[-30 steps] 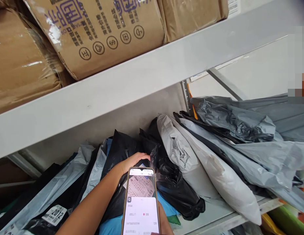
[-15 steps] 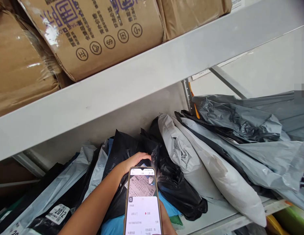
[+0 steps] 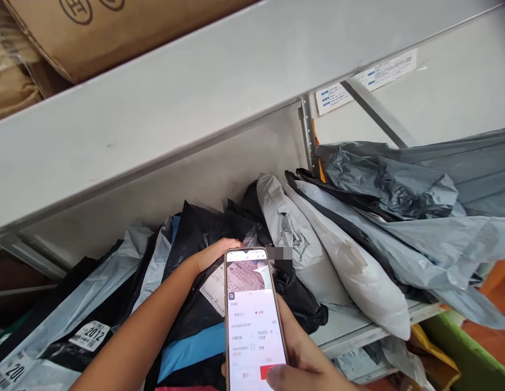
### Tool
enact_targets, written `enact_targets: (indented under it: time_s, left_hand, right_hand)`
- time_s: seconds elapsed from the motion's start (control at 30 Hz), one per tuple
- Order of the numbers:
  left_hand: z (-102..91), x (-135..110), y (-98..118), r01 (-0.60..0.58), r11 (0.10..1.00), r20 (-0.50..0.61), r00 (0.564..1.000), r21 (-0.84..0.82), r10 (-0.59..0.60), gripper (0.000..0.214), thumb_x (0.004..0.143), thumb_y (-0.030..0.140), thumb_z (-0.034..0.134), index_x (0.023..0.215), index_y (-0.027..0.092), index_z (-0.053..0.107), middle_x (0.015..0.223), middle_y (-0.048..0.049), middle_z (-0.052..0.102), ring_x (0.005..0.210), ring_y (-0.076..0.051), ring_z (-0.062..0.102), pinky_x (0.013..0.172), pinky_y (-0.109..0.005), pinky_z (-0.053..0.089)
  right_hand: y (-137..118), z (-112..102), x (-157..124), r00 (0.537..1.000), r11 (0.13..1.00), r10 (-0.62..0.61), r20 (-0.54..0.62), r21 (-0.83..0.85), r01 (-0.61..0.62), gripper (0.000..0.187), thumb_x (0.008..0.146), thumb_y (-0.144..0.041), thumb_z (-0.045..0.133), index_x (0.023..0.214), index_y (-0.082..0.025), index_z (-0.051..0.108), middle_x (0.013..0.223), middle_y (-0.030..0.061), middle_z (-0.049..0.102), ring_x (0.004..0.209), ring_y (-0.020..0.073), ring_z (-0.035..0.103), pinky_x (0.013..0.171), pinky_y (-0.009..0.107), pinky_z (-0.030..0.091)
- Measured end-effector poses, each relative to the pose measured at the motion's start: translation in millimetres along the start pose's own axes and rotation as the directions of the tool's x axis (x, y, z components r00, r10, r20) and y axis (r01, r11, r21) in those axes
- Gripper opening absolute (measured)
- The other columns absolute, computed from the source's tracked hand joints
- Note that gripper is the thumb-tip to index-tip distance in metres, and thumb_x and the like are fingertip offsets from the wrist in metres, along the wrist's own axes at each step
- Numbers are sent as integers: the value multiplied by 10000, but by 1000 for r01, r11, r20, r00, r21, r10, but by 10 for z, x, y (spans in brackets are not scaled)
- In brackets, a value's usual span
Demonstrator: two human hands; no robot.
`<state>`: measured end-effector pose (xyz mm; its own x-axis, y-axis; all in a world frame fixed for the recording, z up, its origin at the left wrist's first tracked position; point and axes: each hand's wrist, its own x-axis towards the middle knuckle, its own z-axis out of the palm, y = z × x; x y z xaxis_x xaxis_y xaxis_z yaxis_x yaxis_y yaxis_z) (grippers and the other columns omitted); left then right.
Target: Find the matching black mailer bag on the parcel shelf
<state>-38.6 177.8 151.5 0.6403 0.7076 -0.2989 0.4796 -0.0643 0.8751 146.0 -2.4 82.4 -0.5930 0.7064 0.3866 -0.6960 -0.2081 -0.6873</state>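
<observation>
A smartphone (image 3: 256, 320) is gripped in my right hand (image 3: 305, 353), its thumb lying over a red button at the bottom of the lit screen. The screen shows a photo of a label above lines of text. Behind the phone, my left hand (image 3: 215, 253) closes on the upper part of a black plastic parcel bag (image 3: 187, 304); its fingertips are partly hidden. A white shipping label (image 3: 214, 290) on that bag shows beside the phone. Below lies a blue parcel bag (image 3: 191, 347).
White parcel bags (image 3: 342, 260) and a grey plastic bag (image 3: 399, 179) lean at the right. Bags with a 2012 label (image 3: 89, 335) stand at the left. Overhead runs a white shelf beam (image 3: 175, 98) with cardboard boxes (image 3: 134, 32) above. A green bin (image 3: 464, 347) sits lower right.
The view has tilted down, so the boxes sit higher in it. The phone has come up and to the right, and my right thumb now lies on the red button. More of the label shows.
</observation>
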Motion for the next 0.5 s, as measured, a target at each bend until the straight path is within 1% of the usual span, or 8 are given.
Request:
enact_targets:
  time_s: [0.07,0.1,0.17,0.27,0.33,0.37,0.43,0.5]
  left_hand:
    - [39,2,24,1,1000,-8,1000,-23,-2,393,828,487,465,873,141,646,888,-72,691,920,-234,603,955,-401,425]
    - [48,5,26,-8,1000,-25,1000,-29,7,373,814,471,495,889,141,650,899,-71,697,922,-234,607,962,-403,420]
    - [42,11,10,-42,998,-67,997,-39,39,358,795,447,531,925,139,658,950,-70,704,961,-236,608,1020,-409,382]
    - [-11,22,-44,-65,996,-89,994,-63,60,430,812,495,472,957,138,664,1007,-72,707,1003,-237,606,1099,-425,309]
    - [-49,35,-86,-53,997,-66,997,-52,50,474,825,520,428,974,139,665,1056,-75,702,1049,-243,596,1119,-425,287]
    - [-63,44,-104,-53,998,-61,997,-40,50,480,830,521,418,978,138,667,1084,-75,696,1082,-244,584,1126,-419,281]
    - [-77,61,-125,-58,998,-53,997,-19,57,488,842,518,403,984,136,671,1131,-74,683,1138,-242,558,1136,-401,272]
    - [-73,69,-100,-59,998,-68,996,22,60,516,859,544,381,988,141,675,1134,-68,682,1129,-235,556,1131,-388,283]
  right_hand:
    - [-83,-54,-42,1000,999,6,15,-32,-6,939,849,-311,633,1451,-232,-83,1067,98,669,988,210,655,818,315,468]
    - [-129,-82,-72,1000,999,4,0,-49,-4,947,854,-309,638,1463,-232,-83,1057,96,673,976,208,656,801,306,470]
    - [-232,-135,-160,997,994,-13,-75,-109,5,914,857,-310,651,1494,-251,-1,1045,82,679,969,210,657,793,308,486]
    - [-403,-198,-340,976,981,-31,-217,-194,-12,839,847,-299,653,1499,-344,127,1019,42,693,824,176,685,662,280,519]
    - [-502,-218,-448,942,980,-34,-333,-196,-34,853,819,-338,684,1486,-404,155,970,25,705,647,160,682,566,283,518]
    - [-541,-219,-488,913,980,-50,-405,-195,-33,883,793,-364,717,1484,-406,167,947,28,712,577,162,670,544,297,521]
    - [-596,-197,-533,847,981,-103,-521,-194,0,962,716,-398,798,1485,-363,221,924,53,721,504,180,653,537,327,536]
    - [-627,-149,-543,816,987,-136,-561,-150,62,1002,635,-397,862,1463,-328,304,954,79,721,478,185,641,471,297,510]
